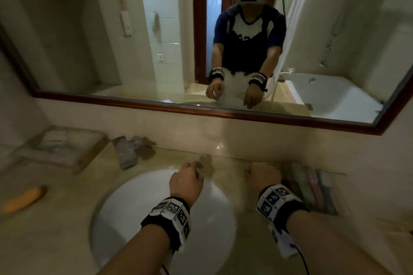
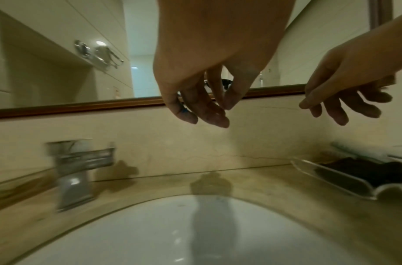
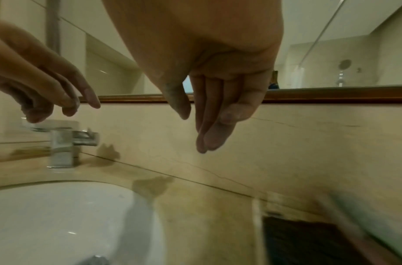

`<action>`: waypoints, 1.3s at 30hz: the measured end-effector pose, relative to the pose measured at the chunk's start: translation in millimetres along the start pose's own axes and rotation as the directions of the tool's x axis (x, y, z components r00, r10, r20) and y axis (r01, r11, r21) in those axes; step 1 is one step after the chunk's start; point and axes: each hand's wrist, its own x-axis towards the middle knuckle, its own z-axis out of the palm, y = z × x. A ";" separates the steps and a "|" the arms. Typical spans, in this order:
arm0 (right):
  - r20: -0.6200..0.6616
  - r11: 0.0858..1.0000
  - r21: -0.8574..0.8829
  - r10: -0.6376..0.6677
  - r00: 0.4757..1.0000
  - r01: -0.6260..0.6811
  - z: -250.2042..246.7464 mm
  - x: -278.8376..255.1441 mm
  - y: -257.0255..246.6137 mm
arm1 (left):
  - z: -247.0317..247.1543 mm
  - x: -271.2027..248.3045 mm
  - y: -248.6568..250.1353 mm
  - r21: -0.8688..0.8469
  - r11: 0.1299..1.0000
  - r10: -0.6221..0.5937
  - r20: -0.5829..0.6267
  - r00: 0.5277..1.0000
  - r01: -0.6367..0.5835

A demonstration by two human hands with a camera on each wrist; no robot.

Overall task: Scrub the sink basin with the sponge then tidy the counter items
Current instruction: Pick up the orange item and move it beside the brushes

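The white oval sink basin is set into the beige stone counter. An orange sponge lies on the counter far to the left of the basin, away from both hands. My left hand hovers over the basin's back rim, with its fingers hanging loosely and holding nothing. My right hand hangs over the counter to the right of the basin; its fingers are straight and close together, and it holds nothing. The drain shows at the basin's bottom.
A chrome faucet stands behind the basin's left side. A wooden tray of toiletries sits at the back left. A clear tray with dark and pastel items lies to the right of the basin. A wood-framed mirror runs above the backsplash.
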 end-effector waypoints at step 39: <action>0.388 0.624 0.153 -0.751 0.534 0.767 154.2 45.1 -567.8 | -174.8 9.8 -487.1 0.213 0.774 -0.625 0.100 0.775 0.596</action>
